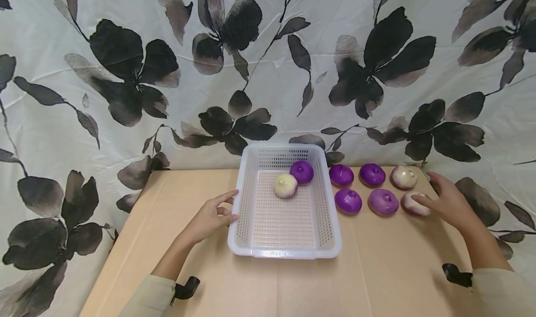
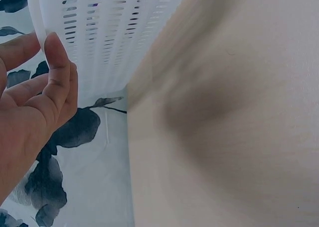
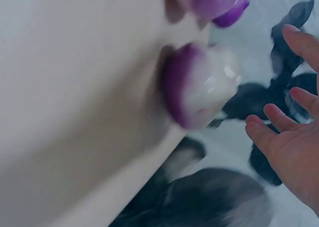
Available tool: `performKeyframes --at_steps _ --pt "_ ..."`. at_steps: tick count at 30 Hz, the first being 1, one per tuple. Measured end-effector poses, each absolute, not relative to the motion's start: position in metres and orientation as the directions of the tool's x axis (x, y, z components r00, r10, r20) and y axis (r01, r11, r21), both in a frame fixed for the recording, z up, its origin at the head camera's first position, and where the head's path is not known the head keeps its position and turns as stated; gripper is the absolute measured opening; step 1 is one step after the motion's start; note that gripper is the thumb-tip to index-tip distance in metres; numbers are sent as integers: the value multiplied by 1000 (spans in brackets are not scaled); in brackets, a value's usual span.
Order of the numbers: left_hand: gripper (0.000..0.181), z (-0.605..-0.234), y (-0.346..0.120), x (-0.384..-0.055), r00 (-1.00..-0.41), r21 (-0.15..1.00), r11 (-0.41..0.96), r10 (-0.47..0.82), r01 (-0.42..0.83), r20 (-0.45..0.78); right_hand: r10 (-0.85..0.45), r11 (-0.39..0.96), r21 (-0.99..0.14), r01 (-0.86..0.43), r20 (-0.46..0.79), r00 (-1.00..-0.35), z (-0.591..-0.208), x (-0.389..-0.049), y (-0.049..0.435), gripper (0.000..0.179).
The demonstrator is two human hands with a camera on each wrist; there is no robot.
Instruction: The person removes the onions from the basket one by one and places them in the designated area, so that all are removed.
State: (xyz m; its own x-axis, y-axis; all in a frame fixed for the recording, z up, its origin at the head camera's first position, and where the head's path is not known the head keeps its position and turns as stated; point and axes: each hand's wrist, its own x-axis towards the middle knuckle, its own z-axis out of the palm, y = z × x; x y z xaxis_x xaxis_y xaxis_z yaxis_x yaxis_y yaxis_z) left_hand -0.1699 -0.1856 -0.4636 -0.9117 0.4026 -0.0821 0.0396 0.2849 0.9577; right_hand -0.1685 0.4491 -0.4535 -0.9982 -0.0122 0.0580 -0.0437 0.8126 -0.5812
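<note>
The left hand pinches a white basket just to its right—two onions inside—while the right hand, fingers spread and grasping nothing, hovers beside a white-topped onion, with five more onions to that hand's left.

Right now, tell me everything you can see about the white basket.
The white basket looks like plastic: rectangular, open-topped, with slotted walls, a perforated floor and faint marks on its near rim. It stands upright on the tan table, holding a purple onion and a paler onion towards its far end. The left hand's grip pinches its left rim.
</note>
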Motion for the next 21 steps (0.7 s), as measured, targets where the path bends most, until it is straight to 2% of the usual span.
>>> performKeyframes --at_steps 7,12,21 --pt "72 -462 -186 -169 -911 959 282 405 41 -80 -100 748 -645 -155 121 -988 -433 -177 405 93" --pt "73 -463 -187 -170 -909 959 278 409 44 -77 -158 759 -608 -233 176 -972 -424 -186 366 89" --pt "72 -463 -187 -170 -908 963 264 413 48 -68 -239 776 -561 -289 162 -957 -416 -207 306 87"
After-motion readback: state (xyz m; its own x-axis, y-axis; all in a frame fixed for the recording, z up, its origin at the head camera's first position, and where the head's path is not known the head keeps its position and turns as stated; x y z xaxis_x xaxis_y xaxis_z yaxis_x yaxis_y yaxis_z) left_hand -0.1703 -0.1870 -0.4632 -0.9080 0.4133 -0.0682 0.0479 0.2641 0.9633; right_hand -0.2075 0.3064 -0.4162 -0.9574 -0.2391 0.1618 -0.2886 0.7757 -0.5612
